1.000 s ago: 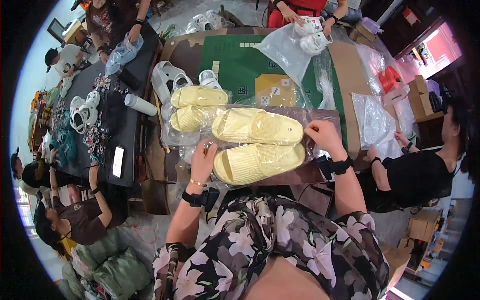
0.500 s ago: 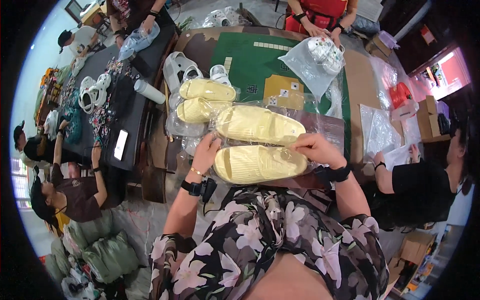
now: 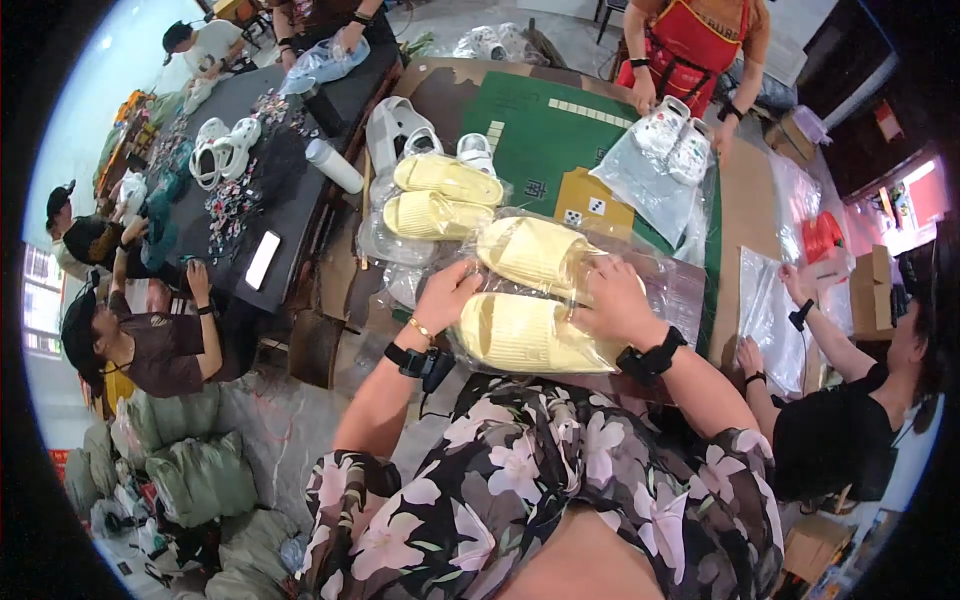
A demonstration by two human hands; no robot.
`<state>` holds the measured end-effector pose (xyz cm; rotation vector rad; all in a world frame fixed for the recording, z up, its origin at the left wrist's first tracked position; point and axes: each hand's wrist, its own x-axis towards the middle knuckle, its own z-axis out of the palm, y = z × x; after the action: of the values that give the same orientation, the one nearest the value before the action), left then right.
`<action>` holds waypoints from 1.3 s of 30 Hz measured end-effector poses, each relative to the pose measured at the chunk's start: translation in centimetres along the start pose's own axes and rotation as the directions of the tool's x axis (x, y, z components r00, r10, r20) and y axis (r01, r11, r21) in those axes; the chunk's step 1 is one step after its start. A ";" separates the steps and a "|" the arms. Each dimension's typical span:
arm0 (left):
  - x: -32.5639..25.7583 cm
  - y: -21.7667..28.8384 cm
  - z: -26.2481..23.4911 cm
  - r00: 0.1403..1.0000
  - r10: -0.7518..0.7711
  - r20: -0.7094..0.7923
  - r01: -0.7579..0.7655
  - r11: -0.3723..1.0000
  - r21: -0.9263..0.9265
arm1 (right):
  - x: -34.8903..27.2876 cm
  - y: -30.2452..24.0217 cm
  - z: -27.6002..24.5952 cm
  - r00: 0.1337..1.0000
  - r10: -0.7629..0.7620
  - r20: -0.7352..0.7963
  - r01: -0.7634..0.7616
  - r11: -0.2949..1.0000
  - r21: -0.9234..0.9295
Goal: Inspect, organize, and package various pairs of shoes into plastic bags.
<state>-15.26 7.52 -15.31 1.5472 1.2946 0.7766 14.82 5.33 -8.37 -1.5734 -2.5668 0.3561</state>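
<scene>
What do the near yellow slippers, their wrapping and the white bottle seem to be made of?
Near yellow slippers: probably moulded foam or soft plastic, fairly matte, with ribbed straps. Wrapping: thin clear plastic, glossy, with creases and glare. White bottle: smooth, even surface; metal or plastic, can't tell.

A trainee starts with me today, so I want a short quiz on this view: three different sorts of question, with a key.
1. The wearer's right hand lies over:
A) a bottle
B) the bagged yellow slide sandals
C) a white clog

2. True or false: the phone lies on the black table at the left.

3. At which of the wearer's hands is the gold bracelet?

Key:
1. B
2. True
3. The left hand
</scene>
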 end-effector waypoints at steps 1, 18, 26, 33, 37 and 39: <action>-0.1 0.1 -0.2 1.000 -0.003 -0.013 0.003 1.000 0.002 | 0.0 0.6 0.3 1.000 -0.013 0.000 0.013 1.000 0.001; -1.0 1.7 1.0 1.000 -0.025 0.004 0.025 1.000 0.011 | 0.2 0.1 2.5 0.917 -0.355 -0.181 0.368 0.929 0.047; -1.2 2.4 0.8 0.989 -0.146 -0.028 0.141 0.981 -0.136 | -2.7 0.8 0.3 0.947 -0.234 -0.222 0.274 0.947 0.169; 0.2 -0.9 -2.0 0.972 -0.087 -0.219 0.067 0.993 -0.097 | -6.8 3.0 -3.3 0.935 0.027 -0.354 0.044 0.980 0.193; 0.5 -0.5 -2.7 0.971 -0.139 -0.192 0.133 0.990 -0.042 | -10.5 7.3 -5.7 0.875 0.194 -0.443 -0.183 0.981 0.067; 0.4 0.0 -2.3 0.978 -0.109 -0.177 0.105 0.994 -0.037 | -12.8 10.9 -6.4 0.804 0.279 -0.525 -0.330 0.944 -0.004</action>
<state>-17.20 8.50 -14.52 1.3985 1.4797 0.8765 31.46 -0.41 -4.61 -1.8143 -1.9463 -0.1622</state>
